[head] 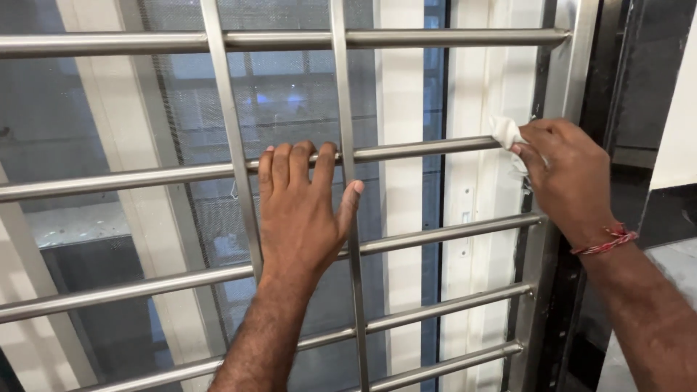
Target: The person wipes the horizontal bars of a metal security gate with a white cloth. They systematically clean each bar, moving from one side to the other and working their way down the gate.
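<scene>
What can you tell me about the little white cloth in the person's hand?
The white cloth is small, soft-looking and crumpled. Most of it is hidden inside the right hand, with one bunched end poking out above the fingers and a bit below. It is pressed against the right end of a shiny horizontal metal bar of the window grille.
</scene>
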